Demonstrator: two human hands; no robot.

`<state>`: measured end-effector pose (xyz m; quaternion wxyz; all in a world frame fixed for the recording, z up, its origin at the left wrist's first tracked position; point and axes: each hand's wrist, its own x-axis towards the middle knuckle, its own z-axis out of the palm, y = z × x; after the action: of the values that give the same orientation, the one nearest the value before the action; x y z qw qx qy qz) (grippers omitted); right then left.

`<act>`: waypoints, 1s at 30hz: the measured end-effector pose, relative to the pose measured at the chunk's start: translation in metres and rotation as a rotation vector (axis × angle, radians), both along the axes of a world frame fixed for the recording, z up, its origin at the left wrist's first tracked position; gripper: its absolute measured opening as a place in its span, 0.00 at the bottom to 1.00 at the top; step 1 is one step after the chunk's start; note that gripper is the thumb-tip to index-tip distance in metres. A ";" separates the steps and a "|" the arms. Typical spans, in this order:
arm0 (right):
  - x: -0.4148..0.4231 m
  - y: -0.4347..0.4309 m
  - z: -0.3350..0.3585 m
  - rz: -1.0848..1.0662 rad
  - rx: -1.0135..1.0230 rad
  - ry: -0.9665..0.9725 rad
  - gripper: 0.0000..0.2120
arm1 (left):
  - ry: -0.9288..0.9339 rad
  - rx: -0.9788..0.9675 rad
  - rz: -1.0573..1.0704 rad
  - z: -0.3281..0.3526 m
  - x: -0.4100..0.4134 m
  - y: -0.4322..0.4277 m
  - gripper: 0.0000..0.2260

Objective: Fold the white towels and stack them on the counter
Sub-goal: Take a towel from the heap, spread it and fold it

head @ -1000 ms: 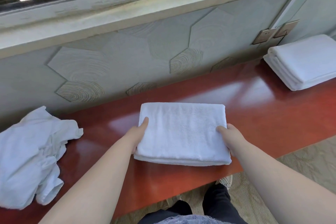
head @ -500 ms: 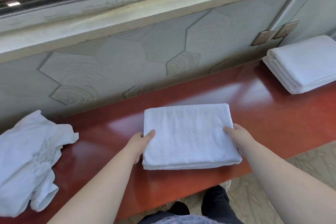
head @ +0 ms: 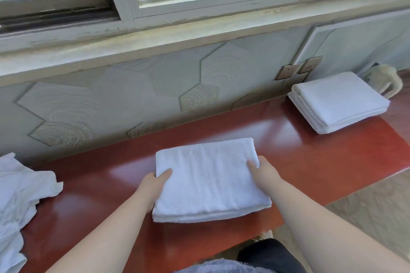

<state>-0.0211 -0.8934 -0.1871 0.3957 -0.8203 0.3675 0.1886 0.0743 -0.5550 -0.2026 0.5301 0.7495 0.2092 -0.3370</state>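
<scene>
The folded towel [head: 210, 179] is at the middle of the red table [head: 310, 162], toward its near edge. The left hand [head: 153, 186] grips the towel's 9 o'clock edge, thumb on top and fingers tucked beneath. The right hand [head: 264, 173] grips the 3 o'clock edge the same way. Whether the towel rests on the table or is just raised is hard to tell. At 2 o'clock, well apart, a stack [head: 339, 102] of folded white towels sits by the wall. At 8 o'clock lies a crumpled white heap [head: 20, 201]. The marks on the wall plates [head: 287, 71] are too blurred to read.
</scene>
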 end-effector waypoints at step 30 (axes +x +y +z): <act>0.117 -0.591 0.111 0.039 -0.015 -0.219 0.19 | -0.166 -0.278 0.020 0.118 0.044 -0.557 0.09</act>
<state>0.0959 -1.4848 -0.0762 0.4237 -0.8458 0.3075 0.1029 0.1182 -1.1119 -0.0846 0.6474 0.6922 0.1233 -0.2943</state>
